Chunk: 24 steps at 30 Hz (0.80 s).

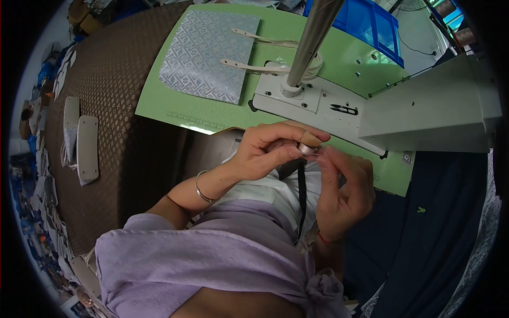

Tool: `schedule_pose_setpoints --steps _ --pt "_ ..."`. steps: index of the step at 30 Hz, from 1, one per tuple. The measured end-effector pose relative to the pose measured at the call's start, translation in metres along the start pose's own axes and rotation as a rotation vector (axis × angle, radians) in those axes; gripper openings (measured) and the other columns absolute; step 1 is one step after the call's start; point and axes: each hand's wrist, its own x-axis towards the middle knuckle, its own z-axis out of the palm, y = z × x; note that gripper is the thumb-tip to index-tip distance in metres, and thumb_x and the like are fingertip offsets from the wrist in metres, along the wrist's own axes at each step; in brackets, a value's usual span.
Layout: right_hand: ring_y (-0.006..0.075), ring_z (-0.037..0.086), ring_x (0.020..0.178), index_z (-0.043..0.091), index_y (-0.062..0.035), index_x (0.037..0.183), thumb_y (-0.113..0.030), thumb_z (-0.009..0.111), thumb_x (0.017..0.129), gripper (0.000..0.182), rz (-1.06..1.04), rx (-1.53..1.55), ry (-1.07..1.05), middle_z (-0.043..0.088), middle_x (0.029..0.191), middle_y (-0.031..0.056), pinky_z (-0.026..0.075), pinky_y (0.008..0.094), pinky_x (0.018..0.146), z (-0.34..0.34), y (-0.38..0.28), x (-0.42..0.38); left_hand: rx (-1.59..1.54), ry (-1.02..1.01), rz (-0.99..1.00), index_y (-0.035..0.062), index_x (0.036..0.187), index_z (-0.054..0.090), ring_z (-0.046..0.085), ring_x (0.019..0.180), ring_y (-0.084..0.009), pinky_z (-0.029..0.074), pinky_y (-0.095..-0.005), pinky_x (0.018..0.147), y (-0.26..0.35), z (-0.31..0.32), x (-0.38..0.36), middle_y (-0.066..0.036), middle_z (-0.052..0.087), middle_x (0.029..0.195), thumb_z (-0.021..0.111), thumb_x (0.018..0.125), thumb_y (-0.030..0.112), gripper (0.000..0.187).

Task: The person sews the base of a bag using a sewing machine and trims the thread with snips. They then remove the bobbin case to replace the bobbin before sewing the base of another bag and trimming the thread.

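Note:
In the head view, my left hand (268, 151), with a metal bangle at its wrist, pinches a small silvery round piece (306, 149) that looks like a sewing bobbin. A tan patch (310, 139), perhaps a finger cover, shows at a fingertip just above it. My right hand (347, 188), a red cord on its wrist, is closed at the fingertips beside the bobbin, pinching what seems to be a fine pale thread (319, 154). Both hands meet over my lap, in front of the sewing machine's white base (339, 119). The thread's far end cannot be made out.
A silver patterned bag (207, 55) with cream straps lies on the green tabletop (154, 106). Black thread snips (344, 109) rest on the machine base, near its metal post (313, 42). A blue crate (366, 26) stands behind. Cream-handled pieces (88, 146) sit on brown patterned material at left.

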Motion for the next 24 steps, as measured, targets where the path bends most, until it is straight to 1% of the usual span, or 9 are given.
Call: schedule_pose_setpoints --steps 5,10,12,14,17,19,21,23,24 --pt "0.0188 0.063 0.079 0.068 -0.0025 0.102 0.006 0.070 0.080 0.023 -0.032 0.100 0.003 0.065 0.090 0.0071 0.052 0.0296 0.070 -0.002 0.000 0.000 0.118 -0.058 0.038 -0.0052 0.109 0.059 0.063 0.102 -0.0234 0.052 -0.0330 0.087 0.001 -0.001 0.002 -0.026 0.059 0.118 0.054 0.096 0.008 0.020" --pt "0.0181 0.061 0.080 0.066 -0.0022 0.105 0.006 0.068 0.082 0.025 0.036 0.154 -0.008 0.065 0.092 0.0072 0.051 0.0285 0.068 -0.003 0.002 -0.008 -0.218 0.051 -0.074 -0.0033 0.115 0.051 0.062 0.101 -0.0237 0.052 -0.0349 0.088 -0.005 0.008 0.002 -0.026 0.054 0.123 0.052 0.098 0.014 0.024" --pt "0.0178 0.060 0.080 0.065 -0.0018 0.106 0.006 0.068 0.082 0.025 0.052 0.152 -0.009 0.065 0.092 0.0072 0.050 0.0281 0.068 -0.004 0.004 -0.010 -0.258 0.049 -0.088 -0.0031 0.115 0.050 0.062 0.100 -0.0234 0.053 -0.0347 0.088 -0.003 0.011 0.002 -0.026 0.053 0.123 0.051 0.098 0.014 0.024" --pt "0.0127 0.055 0.078 0.059 0.0049 0.109 0.008 0.061 0.086 0.024 0.004 0.135 -0.050 0.057 0.095 0.0105 0.047 0.0228 0.070 -0.005 0.006 -0.011 -0.298 0.048 -0.104 -0.0029 0.116 0.050 0.062 0.100 -0.0231 0.053 -0.0346 0.088 -0.002 0.012 0.001 -0.026 0.053 0.124 0.051 0.099 0.014 0.024" --pt "0.0124 0.055 0.078 0.058 0.0053 0.110 0.009 0.059 0.086 0.024 0.052 0.171 -0.038 0.055 0.094 0.0103 0.047 0.0222 0.070 -0.006 0.006 -0.013 -0.307 0.050 -0.129 -0.0029 0.116 0.050 0.062 0.099 -0.0228 0.054 -0.0346 0.086 -0.003 0.013 0.001 -0.026 0.053 0.123 0.051 0.099 0.014 0.024" --pt "0.0121 0.055 0.078 0.058 0.0054 0.110 0.008 0.057 0.087 0.023 0.063 0.174 -0.032 0.055 0.094 0.0099 0.047 0.0221 0.070 -0.005 0.003 -0.012 -0.404 0.009 -0.058 -0.0050 0.121 0.052 0.063 0.104 -0.0196 0.055 -0.0312 0.090 -0.008 0.012 0.000 -0.022 0.054 0.128 0.048 0.098 0.006 0.026" --pt "0.0118 0.055 0.079 0.058 0.0056 0.109 0.007 0.056 0.088 0.021 0.074 0.179 -0.028 0.055 0.094 0.0095 0.047 0.0220 0.070 -0.002 0.001 -0.012 -0.373 0.014 -0.069 -0.0046 0.121 0.052 0.063 0.100 -0.0179 0.054 -0.0304 0.088 -0.006 0.014 0.000 -0.020 0.056 0.125 0.049 0.098 0.007 0.025" --pt "0.0111 0.056 0.074 0.062 0.0006 0.105 0.001 0.063 0.087 0.017 0.181 0.323 0.076 0.063 0.095 0.0090 0.047 0.0200 0.059 0.003 0.005 -0.013 -0.344 0.020 -0.080 -0.0042 0.120 0.053 0.064 0.097 -0.0162 0.054 -0.0296 0.087 -0.004 0.015 0.000 -0.018 0.058 0.122 0.050 0.098 0.008 0.025" --pt "0.0111 0.056 0.074 0.062 0.0006 0.105 0.001 0.063 0.087 0.017 0.180 0.320 0.077 0.063 0.095 0.0090 0.047 0.0200 0.059 0.004 0.007 -0.012 -0.262 0.039 -0.183 -0.0032 0.118 0.053 0.063 0.096 -0.0169 0.054 -0.0308 0.085 -0.002 0.013 -0.002 -0.019 0.058 0.121 0.051 0.098 0.010 0.024"
